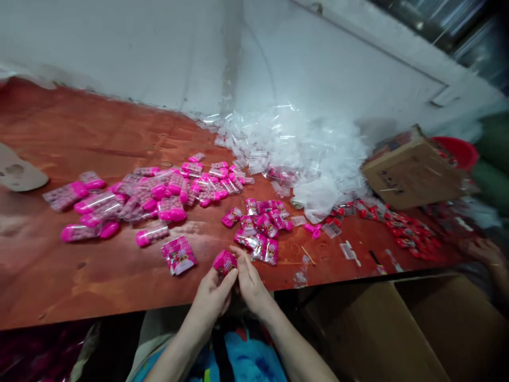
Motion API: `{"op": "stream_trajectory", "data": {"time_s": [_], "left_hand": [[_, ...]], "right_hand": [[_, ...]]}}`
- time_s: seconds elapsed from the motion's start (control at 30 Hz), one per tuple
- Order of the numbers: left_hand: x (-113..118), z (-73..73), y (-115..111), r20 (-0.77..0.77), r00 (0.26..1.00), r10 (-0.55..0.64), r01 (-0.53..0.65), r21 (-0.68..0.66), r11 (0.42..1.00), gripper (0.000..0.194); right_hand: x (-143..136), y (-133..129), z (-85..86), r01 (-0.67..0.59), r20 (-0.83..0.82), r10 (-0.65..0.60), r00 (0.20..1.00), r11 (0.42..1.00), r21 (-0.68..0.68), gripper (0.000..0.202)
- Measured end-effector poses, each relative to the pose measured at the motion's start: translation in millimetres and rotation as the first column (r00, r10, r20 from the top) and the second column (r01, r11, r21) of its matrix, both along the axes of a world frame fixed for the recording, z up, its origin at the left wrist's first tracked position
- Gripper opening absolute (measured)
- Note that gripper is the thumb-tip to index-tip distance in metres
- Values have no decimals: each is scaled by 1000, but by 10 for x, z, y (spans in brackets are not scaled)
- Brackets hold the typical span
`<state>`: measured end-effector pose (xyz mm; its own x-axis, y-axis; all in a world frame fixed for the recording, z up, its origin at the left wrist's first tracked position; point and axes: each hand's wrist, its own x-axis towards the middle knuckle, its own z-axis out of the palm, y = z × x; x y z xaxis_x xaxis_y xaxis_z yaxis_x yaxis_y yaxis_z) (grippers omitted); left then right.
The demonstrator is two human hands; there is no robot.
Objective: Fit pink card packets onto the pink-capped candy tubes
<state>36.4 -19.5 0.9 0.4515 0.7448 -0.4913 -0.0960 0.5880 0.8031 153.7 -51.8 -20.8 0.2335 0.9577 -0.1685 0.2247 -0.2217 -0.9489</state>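
Note:
A small shiny pink printed packet (225, 262) is held up near the table's front edge. My left hand (211, 297) pinches it from the left, thumb in front. My right hand (252, 286) is closed against its right side, fingertips at its top edge; part of its grip is hidden. Left of my hands lies a flat pink printed packet (178, 255). Just beyond them is a small heap of similar pink packets (265, 225). Farther left spreads a pile of clear tubes with pink caps and pink balls inside (172, 208).
A mound of clear plastic pieces (286, 140) lies against the wall. On the right are a tilted cardboard box (413, 170), red-capped items (409, 233) and another person's hand (483, 252). An open carton (369, 329) stands below the table edge. A stick (308, 255) lies nearby.

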Motion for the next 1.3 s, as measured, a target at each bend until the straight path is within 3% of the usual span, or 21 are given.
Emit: {"op": "stream_trajectory", "data": {"time_s": [0.1, 0.2, 0.27, 0.33, 0.4, 0.47, 0.57, 0.63, 0.7, 0.8, 0.93, 1.0, 1.07, 1.17, 1.23, 1.3], "left_hand": [[65, 31, 74, -20, 997, -77, 79, 133, 988, 48], [202, 50, 141, -98, 984, -152, 176, 320, 931, 28], [315, 58, 166, -191, 956, -224, 285, 416, 864, 22], [408, 62, 205, -288, 918, -273, 386, 488, 783, 31], [467, 58, 291, -450, 867, -214, 467, 584, 665, 44], [506, 42, 434, -627, 778, -23, 560, 677, 477, 56], [584, -8, 714, -785, 584, 205, 767, 617, 178, 80], [661, -45, 897, -861, 465, 207, 871, 487, 68, 93], [744, -68, 1049, -912, 385, 139, 920, 391, 16, 98], [840, -63, 1194, -933, 352, 72, 936, 353, 3, 95], [891, -31, 1210, -908, 399, 129, 914, 405, 24, 77], [888, -42, 1154, -889, 431, 157, 897, 440, 32, 67], [863, -76, 1079, -872, 461, 164, 875, 477, 77, 60], [795, -134, 991, -824, 540, 173, 781, 567, 263, 47], [745, -148, 986, -778, 597, 199, 664, 617, 422, 38], [707, -139, 1044, -742, 628, 235, 559, 640, 527, 34]], "right_hand": [[273, -19, 266, -170, 178, 178, 968, 984, -58, 46], [442, -42, 440, -256, 225, 250, 942, 967, -3, 45], [512, -42, 448, -219, 153, 208, 966, 974, 61, 41], [601, -37, 394, -44, 84, 35, 996, 993, 114, 29], [733, -40, 322, 158, 117, -174, 978, 978, 139, 21], [876, -57, 260, 255, 259, -292, 921, 952, 169, 16], [997, -75, 195, 124, 526, -163, 834, 986, 109, 32], [991, -54, 169, 19, 671, -1, 741, 1000, -19, 59], [956, -12, 164, -10, 769, 99, 631, 993, -120, 71], [955, 43, 195, -2, 824, 156, 545, 983, -185, 65], [1118, 21, 237, -46, 814, 219, 537, 972, -231, 44], [1245, -20, 225, -88, 785, 225, 577, 973, -214, 40], [1375, -53, 192, -127, 703, 193, 684, 981, -145, 40], [1499, -53, 139, -89, 512, 46, 857, 994, 59, 46], [1479, -16, 126, -23, 447, -46, 893, 989, 147, 52], [1369, 39, 125, -13, 480, -49, 876, 992, 125, 56]]}}
